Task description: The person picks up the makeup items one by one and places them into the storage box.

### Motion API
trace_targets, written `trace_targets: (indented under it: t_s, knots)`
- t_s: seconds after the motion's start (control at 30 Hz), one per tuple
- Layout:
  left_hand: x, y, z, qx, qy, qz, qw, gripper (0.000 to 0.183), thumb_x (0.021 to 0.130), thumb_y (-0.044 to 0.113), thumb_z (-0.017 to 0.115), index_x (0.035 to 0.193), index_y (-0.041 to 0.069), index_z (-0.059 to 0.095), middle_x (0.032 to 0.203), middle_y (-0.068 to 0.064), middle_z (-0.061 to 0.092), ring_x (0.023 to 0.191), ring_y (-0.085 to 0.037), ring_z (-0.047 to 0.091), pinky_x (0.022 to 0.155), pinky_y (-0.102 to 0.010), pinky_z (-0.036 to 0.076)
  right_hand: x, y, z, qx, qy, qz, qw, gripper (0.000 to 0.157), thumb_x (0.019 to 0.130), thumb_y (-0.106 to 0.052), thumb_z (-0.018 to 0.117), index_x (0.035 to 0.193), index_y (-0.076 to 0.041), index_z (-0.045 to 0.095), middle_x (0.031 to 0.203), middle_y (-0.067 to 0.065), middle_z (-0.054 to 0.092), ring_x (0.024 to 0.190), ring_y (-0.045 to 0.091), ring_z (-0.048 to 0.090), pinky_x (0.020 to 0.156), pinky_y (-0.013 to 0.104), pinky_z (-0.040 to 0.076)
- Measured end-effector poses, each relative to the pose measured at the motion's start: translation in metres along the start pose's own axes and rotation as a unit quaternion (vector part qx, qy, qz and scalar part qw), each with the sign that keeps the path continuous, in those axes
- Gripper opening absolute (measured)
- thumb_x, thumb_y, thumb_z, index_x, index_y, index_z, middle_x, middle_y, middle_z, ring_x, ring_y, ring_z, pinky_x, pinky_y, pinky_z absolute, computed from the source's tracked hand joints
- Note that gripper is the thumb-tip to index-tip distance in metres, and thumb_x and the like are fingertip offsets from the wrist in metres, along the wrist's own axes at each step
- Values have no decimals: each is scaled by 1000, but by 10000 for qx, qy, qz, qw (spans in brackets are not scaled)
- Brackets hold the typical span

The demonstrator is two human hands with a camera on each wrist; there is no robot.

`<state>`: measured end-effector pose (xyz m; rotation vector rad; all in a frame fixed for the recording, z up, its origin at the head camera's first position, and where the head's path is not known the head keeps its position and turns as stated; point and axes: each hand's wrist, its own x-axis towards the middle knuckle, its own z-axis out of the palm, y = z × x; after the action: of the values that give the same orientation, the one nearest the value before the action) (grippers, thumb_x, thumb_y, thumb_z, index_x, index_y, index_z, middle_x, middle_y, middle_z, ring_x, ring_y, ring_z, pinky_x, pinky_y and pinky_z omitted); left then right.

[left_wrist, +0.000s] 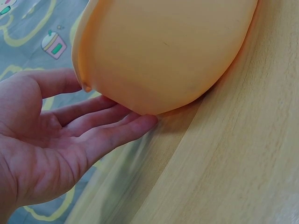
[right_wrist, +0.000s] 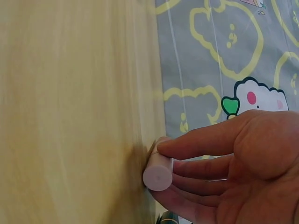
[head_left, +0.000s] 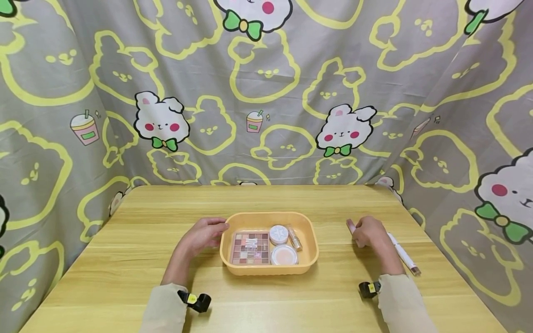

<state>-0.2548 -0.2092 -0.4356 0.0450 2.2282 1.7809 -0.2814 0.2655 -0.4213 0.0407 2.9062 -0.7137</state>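
Observation:
An orange plastic basket (head_left: 310, 266) stands near the middle of the table. It holds an eyeshadow palette (head_left: 250, 249), a white round case (head_left: 278, 235), a round compact (head_left: 284, 255) with a clear lid, and a small lip-gloss-like tube (head_left: 294, 238). My left hand (head_left: 205, 237) touches the basket's left end, its fingers fairly straight against the rim and side in the left wrist view. To the right of the basket, my right hand (head_left: 370, 231) pinches a pale pink cosmetic tube (right_wrist: 159, 175) between thumb and fingers, low at the tabletop. Its far end is hidden.
A slim white pen-like tube (head_left: 404, 255) lies on the wooden table (head_left: 270, 199), right of my right hand. Patterned grey curtain (head_left: 266, 152) hangs around the back and sides. In the right wrist view, a small dark green item (right_wrist: 169, 217) shows beneath the fingers, its kind unclear.

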Motion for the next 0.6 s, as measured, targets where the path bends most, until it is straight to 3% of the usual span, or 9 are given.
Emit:
trace_targets:
  t_s: [0.13, 0.37, 0.6]
  knots:
    - [0, 0, 0, -2, 3, 6, 10000, 52, 104, 24, 55, 144, -9, 47, 143, -28, 55, 131, -41, 56, 101, -51, 54, -3, -1, -2, 95, -75, -10, 9999, 6, 82, -5, 66, 80, 1, 65, 62, 5, 62, 64, 21, 57, 62, 29, 45]
    - [0, -1, 0, 8, -24, 33, 10000, 52, 104, 25, 56, 143, -9, 48, 142, -27, 56, 131, -40, 57, 101, -51, 54, -4, -3, -2, -26, -55, 6, 10000, 17, 81, -9, 66, 65, -2, 65, 54, 3, 60, 60, 19, 55, 61, 28, 43]
    - [0, 0, 0, 16, -48, 28, 10000, 52, 105, 25, 55, 144, -8, 48, 142, -27, 56, 131, -40, 56, 101, -51, 54, -2, -3, 1, -24, 49, 56, 10000, 15, 84, -9, 68, 73, 0, 65, 54, 3, 61, 59, 20, 56, 58, 29, 43]
